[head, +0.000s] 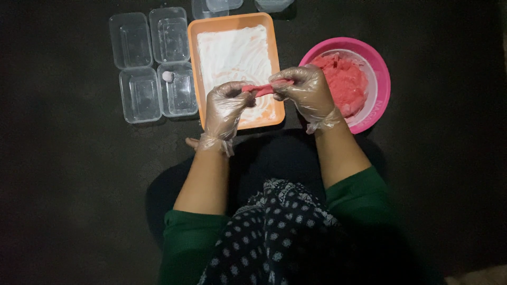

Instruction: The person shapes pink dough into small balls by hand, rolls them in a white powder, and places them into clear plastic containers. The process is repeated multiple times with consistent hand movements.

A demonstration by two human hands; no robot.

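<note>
Head view: two gloved hands stretch a strip of pink dough over an orange tray.

Left hand [224, 108] and right hand [309, 92], both in clear plastic gloves, each pinch one end of the pink dough strip [262, 88], held flat between them at the frame's upper centre, above the near end of the orange tray [193, 58] dusted with white flour. To the upper right, a pink bowl [381, 79] holds more pink dough [344, 79]. At upper left stand clear plastic containers [141, 94], one with a small pale ball [168, 76] inside.
</note>
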